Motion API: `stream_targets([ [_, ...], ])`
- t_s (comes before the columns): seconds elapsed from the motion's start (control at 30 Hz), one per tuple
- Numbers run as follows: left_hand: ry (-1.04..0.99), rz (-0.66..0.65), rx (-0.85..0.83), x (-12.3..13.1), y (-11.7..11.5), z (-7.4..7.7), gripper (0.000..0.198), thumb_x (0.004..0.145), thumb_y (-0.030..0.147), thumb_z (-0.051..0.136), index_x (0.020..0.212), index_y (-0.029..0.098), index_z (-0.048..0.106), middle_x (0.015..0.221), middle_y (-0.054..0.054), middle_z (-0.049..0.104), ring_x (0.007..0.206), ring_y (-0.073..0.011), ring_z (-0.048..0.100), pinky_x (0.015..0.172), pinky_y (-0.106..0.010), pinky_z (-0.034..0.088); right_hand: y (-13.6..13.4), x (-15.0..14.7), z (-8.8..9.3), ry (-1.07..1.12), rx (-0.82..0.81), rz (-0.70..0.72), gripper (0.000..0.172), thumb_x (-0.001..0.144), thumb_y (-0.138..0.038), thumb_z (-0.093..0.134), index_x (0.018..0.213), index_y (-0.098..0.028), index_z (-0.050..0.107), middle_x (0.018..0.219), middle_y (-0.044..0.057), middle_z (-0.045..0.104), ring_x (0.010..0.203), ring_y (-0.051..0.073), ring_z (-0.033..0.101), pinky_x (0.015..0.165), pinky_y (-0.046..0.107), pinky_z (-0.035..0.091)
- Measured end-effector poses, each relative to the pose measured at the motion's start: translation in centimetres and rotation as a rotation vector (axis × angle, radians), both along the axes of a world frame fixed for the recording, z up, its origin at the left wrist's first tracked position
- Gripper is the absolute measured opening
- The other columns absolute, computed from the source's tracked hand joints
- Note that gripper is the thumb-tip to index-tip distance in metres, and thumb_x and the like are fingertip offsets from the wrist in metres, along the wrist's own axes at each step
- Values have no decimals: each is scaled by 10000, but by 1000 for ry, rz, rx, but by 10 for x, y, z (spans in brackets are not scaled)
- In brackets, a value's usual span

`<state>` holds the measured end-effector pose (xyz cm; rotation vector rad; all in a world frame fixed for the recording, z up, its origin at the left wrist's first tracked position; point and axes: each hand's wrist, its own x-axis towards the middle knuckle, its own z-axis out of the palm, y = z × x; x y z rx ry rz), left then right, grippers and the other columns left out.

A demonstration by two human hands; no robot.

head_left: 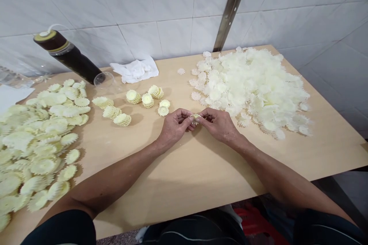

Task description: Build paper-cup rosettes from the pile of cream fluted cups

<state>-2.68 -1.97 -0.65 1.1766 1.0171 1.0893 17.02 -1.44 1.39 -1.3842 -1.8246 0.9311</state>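
Between my fingertips, low over the table, is a small pale yellow flower-shaped piece with a toothed edge. My left hand pinches it from the left, and my right hand pinches its right side; the fingertips partly cover it. Left of my hands stand short stacks of the same toothed pieces. Two small pieces lie closest to my left hand. A big heap of thin, whitish, scallop-edged petal discs spreads out beyond my right hand.
Thicker yellowish toothed discs are piled along the table's left side. A dark bottle stands at the back, beside a clear plastic cup and crumpled white tissue. A tiled wall and metal upright border the table.
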Motion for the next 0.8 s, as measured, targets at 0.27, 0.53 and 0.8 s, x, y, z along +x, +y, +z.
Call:
stream_targets([
  [0.27,-18,-30,-39,0,-1,1,478,832,560,852,1000,142,691,825,-73,786,696,-184,769,669,-302,653,-1,1,-2,40,-17,13,303,948,-510,738,887,-216,776,833,43,801,752,210,705,674,315,490],
  [0.53,-12,-51,-33,0,-1,2,486,835,542,859,1033,124,711,846,-80,787,738,-190,780,699,-310,661,-2,3,2,-81,73,80,294,1008,-404,619,835,-211,757,704,8,722,636,168,586,641,304,413],
  [0.8,3,-47,-90,-1,1,6,445,828,555,857,924,141,723,752,-73,788,622,-170,748,621,-270,616,1,3,2,-78,-24,76,411,1044,-451,529,714,-218,610,596,-2,601,554,161,541,561,295,391],
])
